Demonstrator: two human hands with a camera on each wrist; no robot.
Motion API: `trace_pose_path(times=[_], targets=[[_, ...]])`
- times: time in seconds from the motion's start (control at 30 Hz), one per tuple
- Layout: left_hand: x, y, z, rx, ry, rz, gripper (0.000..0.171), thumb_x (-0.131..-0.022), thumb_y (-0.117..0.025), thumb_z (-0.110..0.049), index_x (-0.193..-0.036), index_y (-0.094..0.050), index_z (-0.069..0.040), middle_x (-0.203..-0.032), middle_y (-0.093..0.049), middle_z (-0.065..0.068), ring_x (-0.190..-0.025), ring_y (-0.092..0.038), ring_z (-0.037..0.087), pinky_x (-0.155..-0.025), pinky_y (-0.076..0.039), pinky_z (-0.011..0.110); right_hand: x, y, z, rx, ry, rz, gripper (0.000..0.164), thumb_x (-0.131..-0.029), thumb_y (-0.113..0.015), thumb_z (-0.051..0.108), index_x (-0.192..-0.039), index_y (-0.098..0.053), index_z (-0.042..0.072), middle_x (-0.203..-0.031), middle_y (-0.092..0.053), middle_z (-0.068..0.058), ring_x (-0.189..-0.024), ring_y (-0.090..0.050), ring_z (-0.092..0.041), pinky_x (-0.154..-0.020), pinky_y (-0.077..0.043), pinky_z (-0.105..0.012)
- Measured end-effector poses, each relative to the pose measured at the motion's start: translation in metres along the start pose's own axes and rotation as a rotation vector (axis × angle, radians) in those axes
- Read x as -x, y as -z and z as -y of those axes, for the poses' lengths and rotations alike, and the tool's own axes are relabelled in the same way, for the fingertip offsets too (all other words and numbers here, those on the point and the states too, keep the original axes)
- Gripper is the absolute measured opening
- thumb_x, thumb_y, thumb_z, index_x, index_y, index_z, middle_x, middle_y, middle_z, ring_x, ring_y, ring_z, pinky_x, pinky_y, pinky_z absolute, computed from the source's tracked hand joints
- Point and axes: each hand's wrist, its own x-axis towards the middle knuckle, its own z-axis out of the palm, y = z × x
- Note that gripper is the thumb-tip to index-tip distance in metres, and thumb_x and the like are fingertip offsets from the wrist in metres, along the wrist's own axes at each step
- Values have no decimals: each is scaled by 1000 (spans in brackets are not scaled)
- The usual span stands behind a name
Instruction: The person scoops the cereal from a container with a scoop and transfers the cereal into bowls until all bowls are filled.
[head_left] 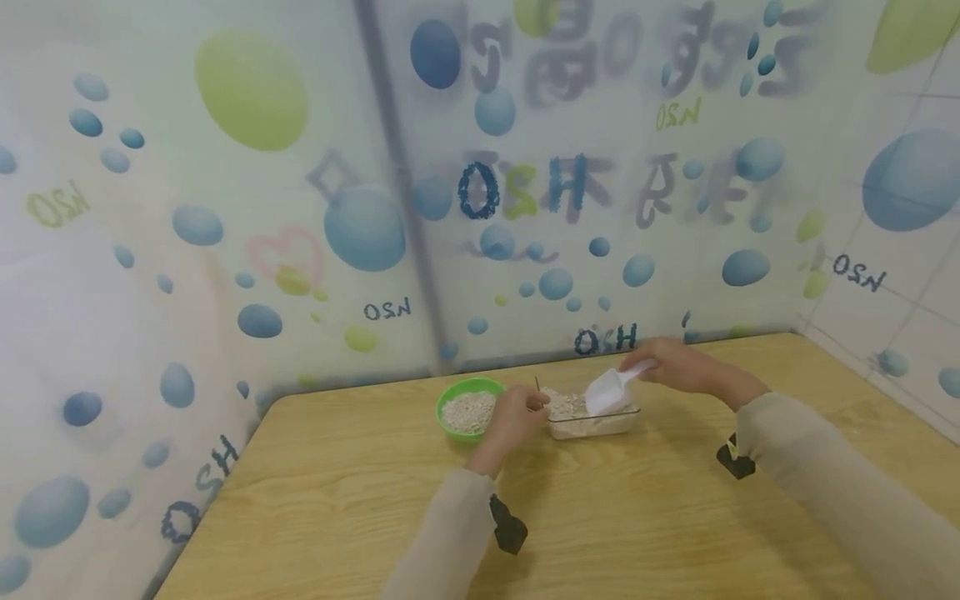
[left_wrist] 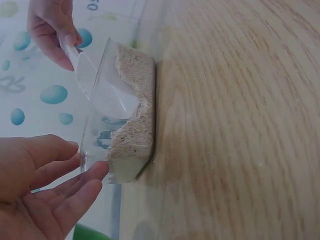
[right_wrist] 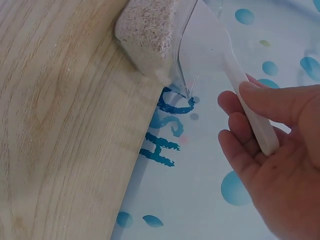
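A clear rectangular container (left_wrist: 131, 167) of pale flakes (left_wrist: 135, 135) stands on the table. My left hand (head_left: 516, 421) holds its left end, with the thumb and fingertips at the rim in the left wrist view. My right hand (head_left: 678, 367) grips a white scoop (head_left: 609, 392) by its handle, the thumb along the top and the fingers curled beneath. Tilted downward, the scoop's blade dips inside the container and meets the flakes. Just left of my left hand is a green bowl (head_left: 442, 417), also holding pale flakes and partly hidden by that hand.
The wooden table (head_left: 330, 467) ends at a back edge right behind the bowl and container. White curtains (head_left: 300, 192) printed with blue and green dots hang behind it and at both sides. Dark wrist devices (head_left: 510, 527) sit below both sleeves.
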Motion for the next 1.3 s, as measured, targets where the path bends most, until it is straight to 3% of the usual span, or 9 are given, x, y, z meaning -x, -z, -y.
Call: trace_pose_path(times=[0.27,0.63,0.83,1.3], targets=[[-1,-3,4,15,10,-21,19,-86,-63,-4,-103,-67,3,-95,-66,11,-89,-62,23,-75,-52,32,-8,-10,4,-21,-24,47,23,-90,-53,-1,-110,-63,-6,-110,-63,-18,-104,-56,-38,-86,-47,-48],[-3,-4,6,65,-4,-15,20,-86,-63,-5,-103,-68,5,-93,-65,12,-88,-61,24,-73,-52,34,-10,-18,16,-81,-79,65,27,-93,-49,4,-116,-59,-7,-115,-59,-21,-108,-53,-40,-88,-45,-51],[-2,-4,7,55,-26,-19,19,-86,-64,-5,-102,-68,4,-93,-66,13,-88,-62,26,-73,-52,34,-14,-29,15,-82,-83,19,26,-91,-51,2,-113,-61,-8,-111,-62,-20,-106,-55,-38,-87,-46,-50],[-1,-3,5,44,-5,-18,18,-87,-63,-7,-100,-69,3,-92,-66,12,-86,-63,24,-72,-53,32,-27,-42,16,-38,-133,-80,27,-92,-48,3,-111,-60,-12,-108,-61,-24,-103,-56,-40,-84,-47,-49]])
